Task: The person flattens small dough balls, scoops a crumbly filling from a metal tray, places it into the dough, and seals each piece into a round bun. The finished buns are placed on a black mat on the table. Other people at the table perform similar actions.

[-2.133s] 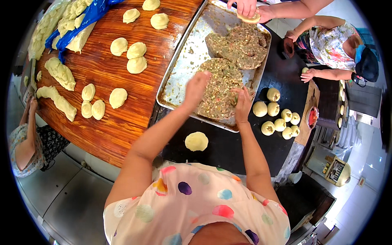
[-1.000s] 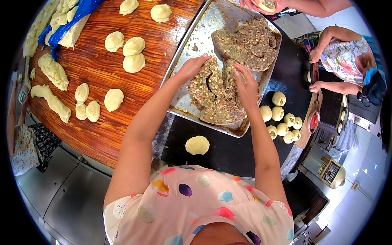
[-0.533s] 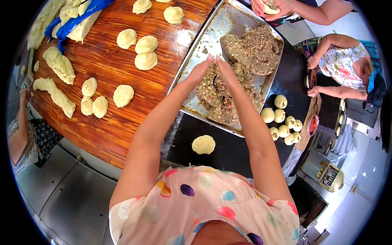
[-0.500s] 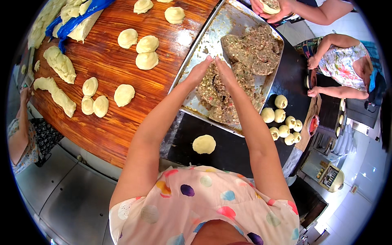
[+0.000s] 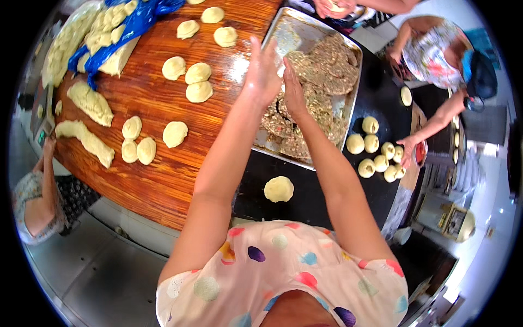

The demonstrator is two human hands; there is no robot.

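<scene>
My left hand [image 5: 263, 71] and my right hand [image 5: 293, 90] are raised side by side above a metal tray [image 5: 306, 26], palms facing each other, fingers straight, a narrow gap between them. I see nothing held in either hand. The tray holds a flattened heap of brown-green minced filling [image 5: 329, 65], and both hands hover over its near left part. A flat round dough disc [image 5: 279, 188] lies on the black surface [image 5: 327, 196] in front of me, between my forearms.
Several dough balls [image 5: 376, 150] sit right of the tray, with another person's hand [image 5: 407, 145] beside them. Flattened dough pieces [image 5: 192, 82], dough logs [image 5: 87, 141] and a blue plastic bag [image 5: 128, 30] lie on the wooden table [image 5: 152, 180]. Another person [image 5: 35, 191] stands at the left.
Both hands were pressing and gathering the filling in the tray; they have drawn together and lifted off it, now held upright close to each other.
</scene>
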